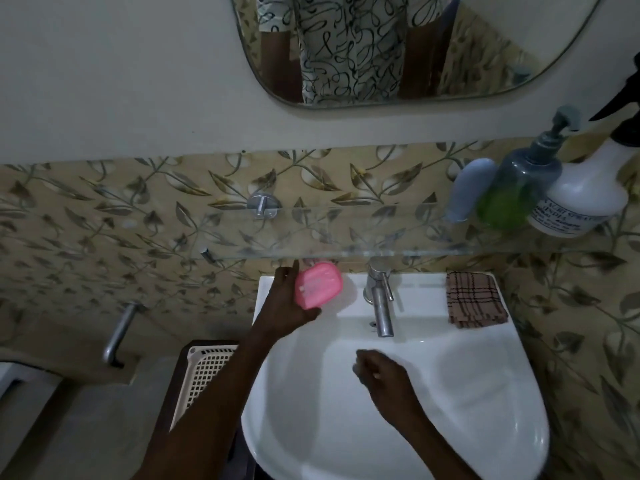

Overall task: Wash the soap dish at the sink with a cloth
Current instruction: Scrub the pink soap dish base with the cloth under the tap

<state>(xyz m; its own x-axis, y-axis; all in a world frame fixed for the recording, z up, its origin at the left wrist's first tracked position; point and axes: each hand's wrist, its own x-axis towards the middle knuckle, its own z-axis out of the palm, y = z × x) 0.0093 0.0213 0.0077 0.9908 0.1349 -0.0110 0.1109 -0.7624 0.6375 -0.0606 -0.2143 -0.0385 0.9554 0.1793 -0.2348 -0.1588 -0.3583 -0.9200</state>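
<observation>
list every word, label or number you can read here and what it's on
"INDIA": on the label of the white spray bottle at the right end of the glass shelf; the word is legible, though faint.
Other lines on that label: too blurred to read.
Pump bottle and blue tube beside it: no readable text.
Pink soap dish in the left hand: pale marks, not legible.

The white spray bottle on the glass shelf carries a label; only "INDIA" reads clearly, the remaining lines are too blurred.
</observation>
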